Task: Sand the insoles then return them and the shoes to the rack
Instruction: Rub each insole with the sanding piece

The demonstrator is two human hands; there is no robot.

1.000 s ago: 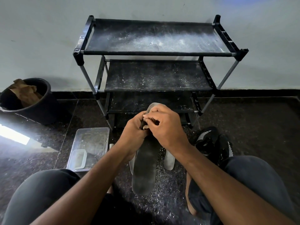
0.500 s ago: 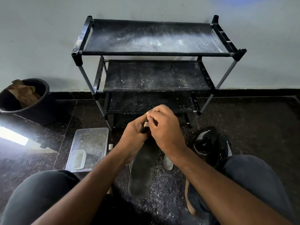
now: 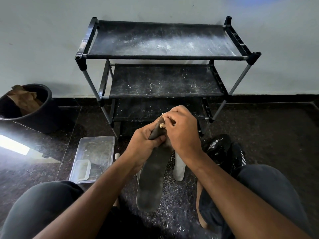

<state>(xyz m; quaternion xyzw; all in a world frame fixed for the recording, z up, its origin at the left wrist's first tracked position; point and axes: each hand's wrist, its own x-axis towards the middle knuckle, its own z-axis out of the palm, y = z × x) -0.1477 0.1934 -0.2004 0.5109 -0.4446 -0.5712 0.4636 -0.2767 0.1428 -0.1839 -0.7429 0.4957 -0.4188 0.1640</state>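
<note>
The black rack (image 3: 164, 54) stands at twelve o'clock against the wall, its shelves dusty. The black shoes (image 3: 224, 150) lie on the floor at three o'clock. At centre the left hand (image 3: 145, 145) grips the dark insole (image 3: 151, 178) near its upper end, held above the floor. The right hand (image 3: 183, 133) pinches a small pale piece, probably sandpaper (image 3: 162, 125), against the insole tip. A second, pale insole (image 3: 179, 168) lies just beside, at four o'clock.

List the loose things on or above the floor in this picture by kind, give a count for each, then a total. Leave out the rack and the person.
Insoles: 2, dark insole held in the hands, pale insole on the floor
Shoes: 2, black shoes
Buckets: 1, black bucket
Clear containers: 2, large tub, small tub inside it
Total: 7
</note>
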